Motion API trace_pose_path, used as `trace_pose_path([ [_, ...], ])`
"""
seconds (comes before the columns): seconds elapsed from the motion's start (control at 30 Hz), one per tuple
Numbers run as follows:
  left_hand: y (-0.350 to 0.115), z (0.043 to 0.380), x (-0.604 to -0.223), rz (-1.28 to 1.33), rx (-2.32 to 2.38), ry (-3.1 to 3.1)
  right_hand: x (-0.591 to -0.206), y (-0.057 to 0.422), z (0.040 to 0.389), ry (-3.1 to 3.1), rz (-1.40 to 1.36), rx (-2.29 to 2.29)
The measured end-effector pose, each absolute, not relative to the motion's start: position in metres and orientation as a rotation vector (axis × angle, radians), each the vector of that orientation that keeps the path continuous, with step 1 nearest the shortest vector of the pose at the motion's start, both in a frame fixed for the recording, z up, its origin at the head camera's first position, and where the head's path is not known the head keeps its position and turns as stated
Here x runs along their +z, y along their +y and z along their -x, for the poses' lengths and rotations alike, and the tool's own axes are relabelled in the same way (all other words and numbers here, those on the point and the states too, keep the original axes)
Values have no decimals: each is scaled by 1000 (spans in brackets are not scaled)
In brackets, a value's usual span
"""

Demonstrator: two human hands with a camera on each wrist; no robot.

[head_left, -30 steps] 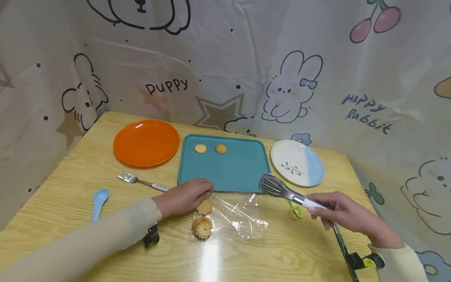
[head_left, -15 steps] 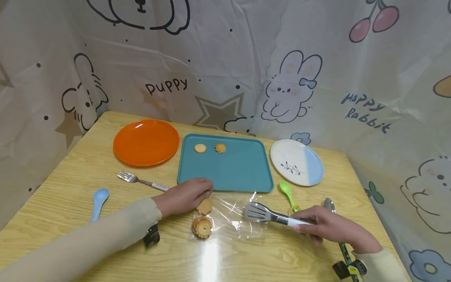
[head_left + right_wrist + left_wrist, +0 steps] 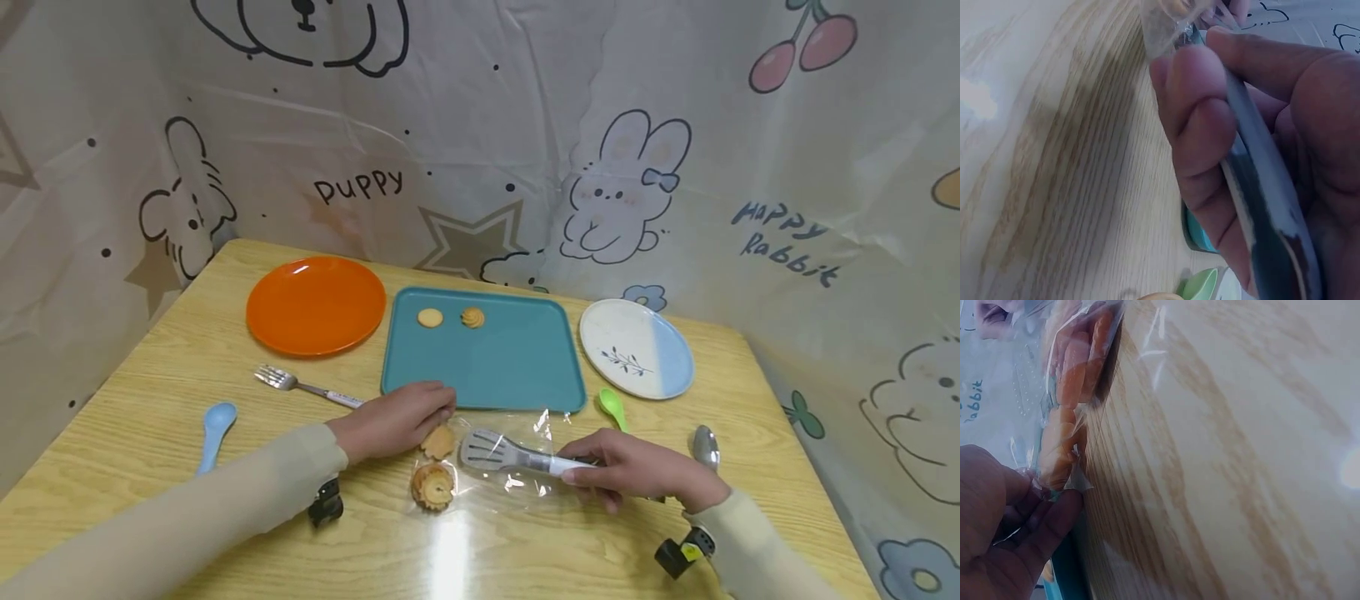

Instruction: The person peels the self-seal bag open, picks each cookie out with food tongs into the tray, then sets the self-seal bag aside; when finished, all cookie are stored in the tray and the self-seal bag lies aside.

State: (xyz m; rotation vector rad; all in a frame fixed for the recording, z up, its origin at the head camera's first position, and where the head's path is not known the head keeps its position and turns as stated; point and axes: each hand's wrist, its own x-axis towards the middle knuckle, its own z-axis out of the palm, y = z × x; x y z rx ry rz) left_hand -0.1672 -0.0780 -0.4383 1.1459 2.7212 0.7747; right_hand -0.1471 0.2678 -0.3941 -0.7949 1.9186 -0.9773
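Note:
A clear plastic bag (image 3: 495, 496) with cookies lies on the table before the tray. My left hand (image 3: 397, 421) pinches its edge near the upper left; thumb and fingertips meet on the film in the left wrist view. One round, ridged cookie (image 3: 432, 487) and a scalloped cookie (image 3: 438, 442) show at the bag's left end. My right hand (image 3: 637, 471) grips metal food tongs (image 3: 517, 457) by the pale handle, fingers curled round it in the right wrist view. The slotted tong head lies at the bag, close to the scalloped cookie; whether it is fully inside I cannot tell.
The teal tray (image 3: 517, 358) behind holds a flat cookie (image 3: 430, 317) and a swirled cookie (image 3: 472, 317). Around it are an orange plate (image 3: 317, 306), a white-blue plate (image 3: 637, 348), a fork (image 3: 303, 386), a blue spoon (image 3: 216, 429), a green spoon (image 3: 612, 406) and a metal spoon (image 3: 706, 447).
My right hand has brought the tongs leftward and down from beside the tray's right corner to the bag near the cookies. The left hand keeps its place at the bag.

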Motion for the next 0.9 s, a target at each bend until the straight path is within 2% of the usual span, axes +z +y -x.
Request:
trace_pose_path([
  [0.47,-76,165,-436,-1134,772,2715,-400,251,151,1959,847,-941],
  [0.9,-75,166,-437,-1140,765,2712,-403,246,150,1984,781,-931],
])
